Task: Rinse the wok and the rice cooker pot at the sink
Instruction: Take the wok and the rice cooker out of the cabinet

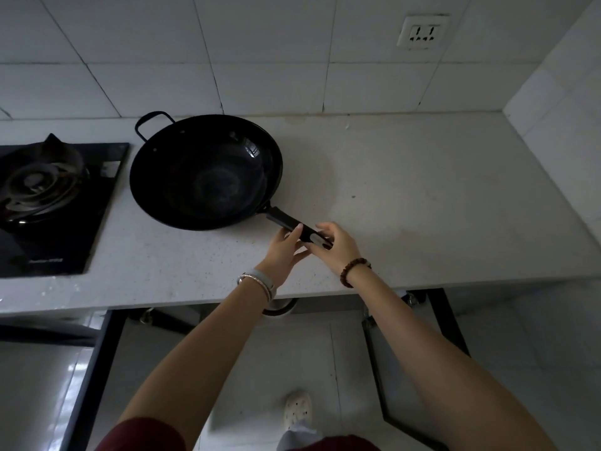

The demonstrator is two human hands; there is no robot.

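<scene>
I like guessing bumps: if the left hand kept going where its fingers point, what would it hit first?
The wok handle, straight away; the left hand touches it now. Beyond lies only counter, then probably the tiled wall.

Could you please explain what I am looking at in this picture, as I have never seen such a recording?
There is no machine here: a person wears a camera on the head, so the single picture looks forward and down along both bare arms. On the pale countertop rests a black wok, beside a gas stove on its left. The left hand and the right hand both grip the wok's long handle near its end. A wall socket sits in the tiles above. No sink or rice cooker pot is in view.
</scene>
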